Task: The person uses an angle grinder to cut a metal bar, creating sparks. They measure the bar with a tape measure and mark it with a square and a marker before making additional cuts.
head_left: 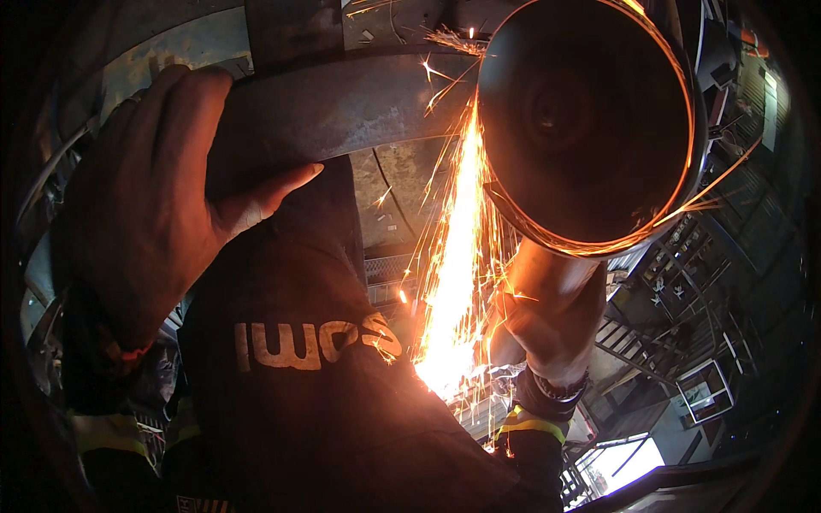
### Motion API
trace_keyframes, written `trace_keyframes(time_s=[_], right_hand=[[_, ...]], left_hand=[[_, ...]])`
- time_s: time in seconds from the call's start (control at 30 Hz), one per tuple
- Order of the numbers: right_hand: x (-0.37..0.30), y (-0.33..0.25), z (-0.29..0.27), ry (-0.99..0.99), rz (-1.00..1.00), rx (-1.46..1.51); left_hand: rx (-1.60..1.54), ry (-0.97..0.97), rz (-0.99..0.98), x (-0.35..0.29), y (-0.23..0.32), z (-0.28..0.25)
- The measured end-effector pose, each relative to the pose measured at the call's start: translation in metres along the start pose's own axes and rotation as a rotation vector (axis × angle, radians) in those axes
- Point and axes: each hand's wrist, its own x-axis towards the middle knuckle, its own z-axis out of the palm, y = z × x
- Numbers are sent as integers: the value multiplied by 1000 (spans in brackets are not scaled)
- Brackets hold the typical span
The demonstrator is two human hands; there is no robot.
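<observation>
My left hand is wrapped round the left part of a flat, curved steel bar, with the fingers over its upper edge and the thumb along the lower one. At the bar's right end spins the dark round disc of an angle grinder, large in view and rimmed with orange light. Bright sparks pour downward from where disc and bar meet. Below the disc, my right hand is closed on the grinder. Its fingers and most of the grinder's body are partly hidden by the disc and the glare.
A dark upright metal piece stands behind the bar. My dark-clothed leg or body fills the lower middle, close to the sparks. Racks and metal frames stand at the right, with a bright opening at the lower right.
</observation>
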Motion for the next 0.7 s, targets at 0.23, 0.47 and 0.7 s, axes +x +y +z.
trace_keyframes(time_s=[0.23,0.47,0.7], right_hand=[[-18,18,2,17,155,375],[-31,32,-2,-2,72,331],[-11,23,-4,-11,-70,-55]], left_hand=[[-23,-28,-15,6,9,4],[-1,-43,19,6,5,1],[-34,-6,35,3,1,5]])
